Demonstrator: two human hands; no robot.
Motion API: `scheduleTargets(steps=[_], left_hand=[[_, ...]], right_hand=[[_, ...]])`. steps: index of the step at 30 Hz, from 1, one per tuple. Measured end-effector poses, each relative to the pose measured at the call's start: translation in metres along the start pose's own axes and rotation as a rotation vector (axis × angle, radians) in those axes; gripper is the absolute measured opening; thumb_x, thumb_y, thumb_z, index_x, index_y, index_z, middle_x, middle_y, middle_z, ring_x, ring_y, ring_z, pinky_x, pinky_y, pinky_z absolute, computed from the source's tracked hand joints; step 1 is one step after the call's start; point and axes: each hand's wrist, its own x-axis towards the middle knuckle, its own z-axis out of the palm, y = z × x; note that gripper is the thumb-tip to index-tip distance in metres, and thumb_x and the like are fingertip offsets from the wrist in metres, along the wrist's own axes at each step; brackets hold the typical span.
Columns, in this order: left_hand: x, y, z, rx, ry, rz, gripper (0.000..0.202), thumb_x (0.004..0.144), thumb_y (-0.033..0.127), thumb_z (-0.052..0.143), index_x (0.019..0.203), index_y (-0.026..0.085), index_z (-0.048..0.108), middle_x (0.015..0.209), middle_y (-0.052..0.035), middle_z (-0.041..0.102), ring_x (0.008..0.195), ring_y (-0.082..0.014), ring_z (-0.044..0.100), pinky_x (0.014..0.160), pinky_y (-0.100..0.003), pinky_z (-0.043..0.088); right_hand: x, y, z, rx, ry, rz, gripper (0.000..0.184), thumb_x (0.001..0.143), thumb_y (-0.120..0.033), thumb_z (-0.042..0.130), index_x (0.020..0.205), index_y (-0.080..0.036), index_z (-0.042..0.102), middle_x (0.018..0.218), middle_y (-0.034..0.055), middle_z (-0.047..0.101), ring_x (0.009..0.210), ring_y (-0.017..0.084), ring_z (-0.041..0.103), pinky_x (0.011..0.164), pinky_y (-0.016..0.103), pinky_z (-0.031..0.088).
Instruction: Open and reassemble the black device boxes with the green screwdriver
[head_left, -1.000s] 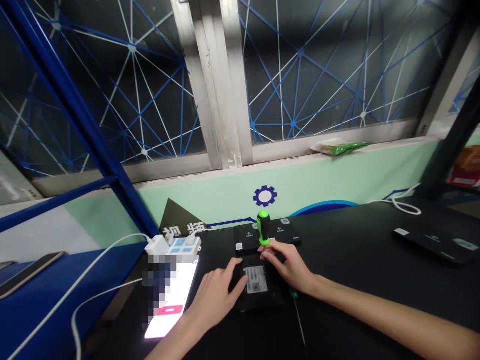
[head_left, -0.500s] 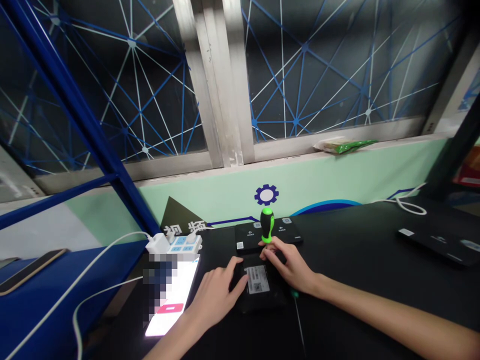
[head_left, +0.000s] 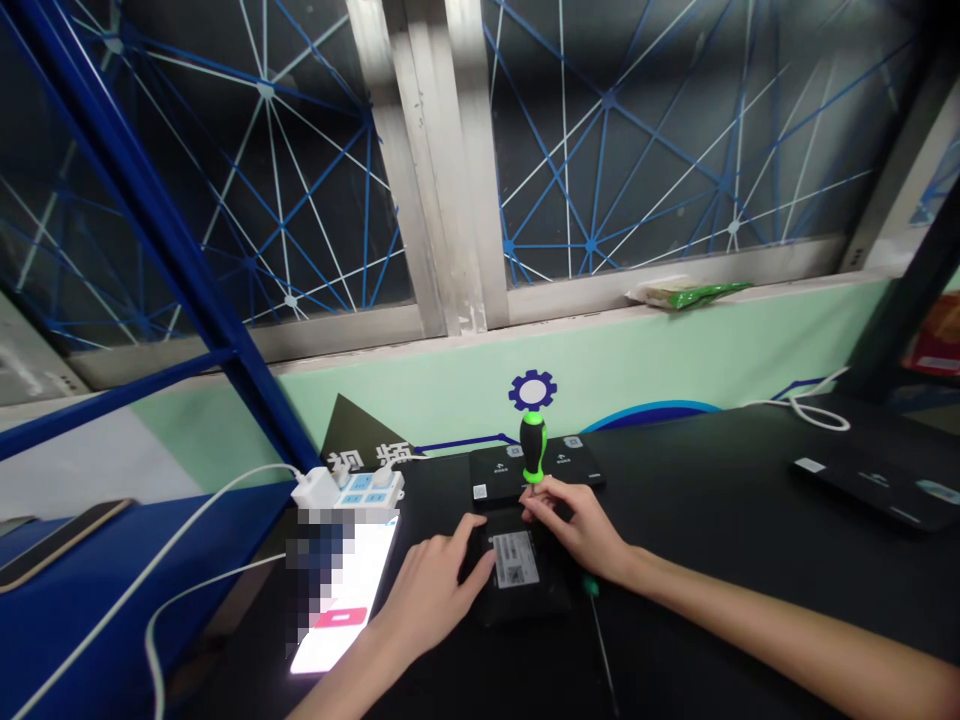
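A black rectangular box-like device (head_left: 536, 598) with a white printed label (head_left: 516, 558) lies flat on the dark table. My left hand (head_left: 435, 580) rests at its left side, thumb and index finger spread apart and touching it. With closed fingertips, my right hand (head_left: 574, 520) grips the shaft of an upright black-and-green screwdriver (head_left: 533, 448) over the device's far edge. The screwdriver's tip is hidden by my fingers. Beside the device, partly under my right wrist, lies a second screwdriver (head_left: 591, 588) with a green handle and long thin shaft.
Two black boxes (head_left: 491, 470) lie against the wall behind the device. Another black box (head_left: 877, 490) is at the right. A lit screen (head_left: 352, 600) and a white power strip (head_left: 371, 488) stand left. White cables (head_left: 217, 500) cross the left side; a phone (head_left: 67, 540) lies there.
The screwdriver in my right hand has shifted very slightly. More of the second screwdriver's shaft shows on the table. My left hand stays in place.
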Motion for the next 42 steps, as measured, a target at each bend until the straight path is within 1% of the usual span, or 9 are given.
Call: scheduleTargets(steps=[5,7,11,16,24,29,32,37,42], left_hand=[[0.0003,0.0006,-0.0006,0.000,-0.006,0.001,0.041,0.100,0.048,0.037,0.131,0.025,0.050,0.068,0.0020,0.057,0.067,-0.0228,0.063,0.063,-0.028,0.042],[0.0003,0.0007,-0.0006,0.006,-0.003,0.000,0.041,0.100,0.048,0.036,0.131,0.025,0.050,0.068,0.0019,0.057,0.067,-0.0227,0.063,0.062,-0.027,0.041],[0.0006,0.0003,-0.0005,0.014,-0.007,-0.002,0.040,0.101,0.047,0.036,0.131,0.025,0.050,0.068,0.0017,0.057,0.068,-0.0234,0.064,0.060,-0.027,0.040],[0.0007,-0.0007,-0.0001,0.013,-0.005,0.010,0.040,0.101,0.048,0.036,0.131,0.026,0.050,0.069,0.0016,0.058,0.068,-0.0242,0.064,0.061,-0.027,0.040],[-0.0001,-0.0013,0.0009,0.013,0.001,0.004,0.041,0.101,0.049,0.036,0.132,0.027,0.050,0.070,0.0010,0.059,0.070,-0.0241,0.063,0.063,-0.028,0.041],[-0.0003,-0.0002,-0.0010,0.004,-0.009,0.008,0.039,0.102,0.047,0.036,0.132,0.027,0.049,0.070,0.0016,0.058,0.068,-0.0233,0.062,0.062,-0.027,0.040],[0.0003,0.0000,-0.0009,0.008,-0.012,0.011,0.039,0.102,0.048,0.036,0.132,0.028,0.049,0.070,0.0018,0.058,0.068,-0.0232,0.062,0.063,-0.027,0.040],[0.0010,0.0001,-0.0011,0.024,-0.027,0.003,0.039,0.101,0.047,0.036,0.131,0.026,0.049,0.067,0.0024,0.056,0.066,-0.0225,0.062,0.061,-0.026,0.039],[0.0006,-0.0011,-0.0002,0.010,-0.026,0.012,0.040,0.102,0.049,0.034,0.133,0.028,0.048,0.068,0.0021,0.057,0.068,-0.0238,0.063,0.063,-0.028,0.041]], right_hand=[[-0.0029,-0.0037,-0.0029,-0.041,-0.028,-0.087,0.031,0.103,-0.036,0.042,0.093,-0.020,0.067,0.091,0.0083,0.072,0.092,0.022,0.068,0.083,0.033,0.053],[-0.0025,-0.0039,-0.0030,-0.030,-0.039,-0.083,0.033,0.103,-0.037,0.042,0.092,-0.020,0.067,0.091,0.0083,0.073,0.087,0.021,0.069,0.080,0.032,0.054],[-0.0002,-0.0009,-0.0011,0.051,-0.016,-0.010,0.028,0.099,-0.041,0.050,0.094,-0.018,0.067,0.081,0.0060,0.073,0.072,0.018,0.069,0.069,0.029,0.055],[0.0006,0.0035,0.0014,0.119,0.034,0.038,0.025,0.094,-0.042,0.059,0.091,-0.018,0.066,0.076,0.0044,0.073,0.070,0.019,0.070,0.067,0.028,0.055],[-0.0012,0.0030,0.0005,0.048,0.106,0.018,0.024,0.088,-0.041,0.068,0.079,-0.019,0.068,0.076,0.0045,0.075,0.066,0.019,0.070,0.065,0.030,0.055],[-0.0011,0.0051,0.0014,0.025,0.136,0.019,0.024,0.085,-0.041,0.071,0.077,-0.019,0.068,0.073,0.0034,0.073,0.063,0.018,0.067,0.061,0.028,0.054],[-0.0016,0.0023,0.0004,0.049,0.113,0.006,0.022,0.090,-0.039,0.066,0.084,-0.018,0.069,0.078,0.0049,0.074,0.067,0.019,0.070,0.065,0.029,0.056],[-0.0026,-0.0037,-0.0026,0.012,0.050,-0.067,0.024,0.098,-0.032,0.055,0.086,-0.018,0.071,0.087,0.0085,0.077,0.090,0.023,0.072,0.081,0.033,0.056],[-0.0008,0.0012,-0.0003,0.028,0.097,-0.034,0.014,0.091,-0.030,0.066,0.082,-0.019,0.068,0.078,0.0044,0.074,0.068,0.019,0.070,0.068,0.028,0.055]])
